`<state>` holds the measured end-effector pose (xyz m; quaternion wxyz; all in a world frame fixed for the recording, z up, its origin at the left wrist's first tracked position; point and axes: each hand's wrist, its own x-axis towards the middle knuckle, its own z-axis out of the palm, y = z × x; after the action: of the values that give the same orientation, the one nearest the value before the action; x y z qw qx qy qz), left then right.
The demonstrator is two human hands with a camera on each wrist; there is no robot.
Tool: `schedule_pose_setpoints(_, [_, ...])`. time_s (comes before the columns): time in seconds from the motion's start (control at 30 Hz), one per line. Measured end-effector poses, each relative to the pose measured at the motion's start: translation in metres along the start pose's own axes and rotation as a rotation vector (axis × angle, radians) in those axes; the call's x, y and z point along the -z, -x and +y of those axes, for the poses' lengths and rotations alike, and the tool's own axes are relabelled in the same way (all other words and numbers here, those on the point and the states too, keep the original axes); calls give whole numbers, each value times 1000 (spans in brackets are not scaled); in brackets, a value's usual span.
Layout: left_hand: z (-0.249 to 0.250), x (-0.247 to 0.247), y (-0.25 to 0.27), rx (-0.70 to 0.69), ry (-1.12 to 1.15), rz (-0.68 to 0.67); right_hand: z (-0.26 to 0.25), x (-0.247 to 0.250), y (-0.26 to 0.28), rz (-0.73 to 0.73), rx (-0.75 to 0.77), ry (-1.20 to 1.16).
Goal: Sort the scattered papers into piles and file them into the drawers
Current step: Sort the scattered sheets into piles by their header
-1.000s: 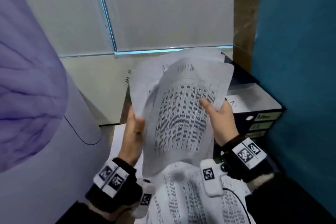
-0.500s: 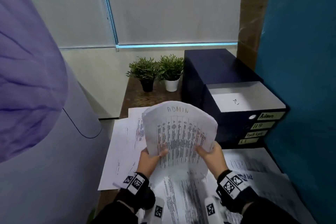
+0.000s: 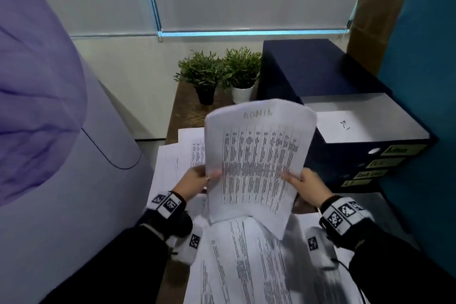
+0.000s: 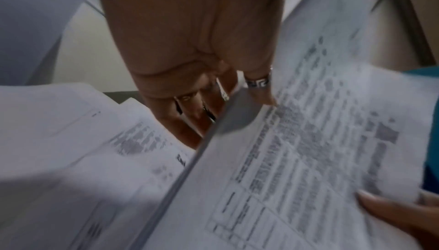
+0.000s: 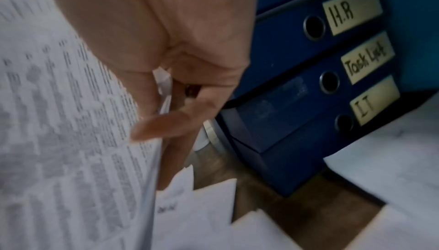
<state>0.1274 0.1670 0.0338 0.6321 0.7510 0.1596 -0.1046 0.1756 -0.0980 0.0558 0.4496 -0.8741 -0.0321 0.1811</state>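
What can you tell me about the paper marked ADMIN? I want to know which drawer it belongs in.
The ADMIN paper is the front sheet of a thin bundle of white sheets, printed with a table of dense black text and hand-lettered "ADMIN" at its top. It is held upright above the desk, its top curling slightly. The left hand pinches its left edge, the right hand its right edge, thumbs on the printed face. Loose papers lie beneath it; the dark blue drawer unit stands behind it to the right.

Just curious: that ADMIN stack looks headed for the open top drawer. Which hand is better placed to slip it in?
Probably the right hand: it grips the ADMIN stack on the side nearest the open drawer.
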Motion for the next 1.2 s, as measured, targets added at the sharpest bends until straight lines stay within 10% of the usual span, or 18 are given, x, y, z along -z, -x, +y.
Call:
schedule_pose_setpoints(0.2, [-10, 59, -88, 74, 58, 355, -40, 0, -46, 100, -24, -237])
schedule_pose_setpoints(0.53, [-57, 108, -191, 214, -710, 579, -73, -48, -120, 129, -75, -564])
schedule_pose_setpoints(0.8, [-61, 127, -224, 146, -701, 231, -75, -74, -146, 52, -112, -830])
schedule_pose_setpoints(1.2, [-70, 67, -126, 111, -725, -92, -84, -114, -145, -41, -308, -1095])
